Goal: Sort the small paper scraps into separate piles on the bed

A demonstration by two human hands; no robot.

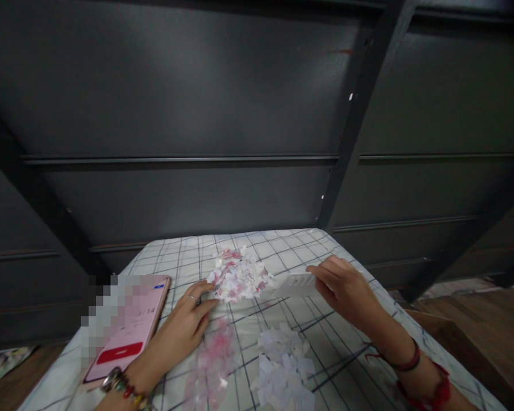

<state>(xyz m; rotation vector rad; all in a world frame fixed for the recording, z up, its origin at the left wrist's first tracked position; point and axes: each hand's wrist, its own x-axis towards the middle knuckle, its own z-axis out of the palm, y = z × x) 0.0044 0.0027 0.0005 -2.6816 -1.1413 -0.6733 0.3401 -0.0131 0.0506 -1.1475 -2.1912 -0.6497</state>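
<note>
standing across the far side, dark grey panels (192, 91) rise behind a table covered with a white tablecloth (171, 257) checked in dark lines. at the left of the table lies a pink-edged phone (156, 302), its lit screen partly blurred out, with a red bar toward its near end. just right of it, a beaded bracelet (126, 391) circles the wrist of the left hand (188, 322), which wears a ring (192, 297). this hand is loosely released, thumb and fingers parted, the fingertips at the near left edge of a heap of white and pink paper scraps (240, 277), far and near the middle of the table. nearer, right of the left wrist, is a spread of see-through pink pieces (216, 357), too blurred to name more exactly. beside it on the right, also near, lies a second heap of plain white scraps (282, 365). above that, a flat whitish strip (294, 284) points toward the far heap, grasped at its right end by the fingers and thumb of the right hand (345, 288). red cord bracelets (439, 391) ring that wrist and forearm. right of the table, a brown box (458, 348) sits on a wooden floor (497, 311).
</note>
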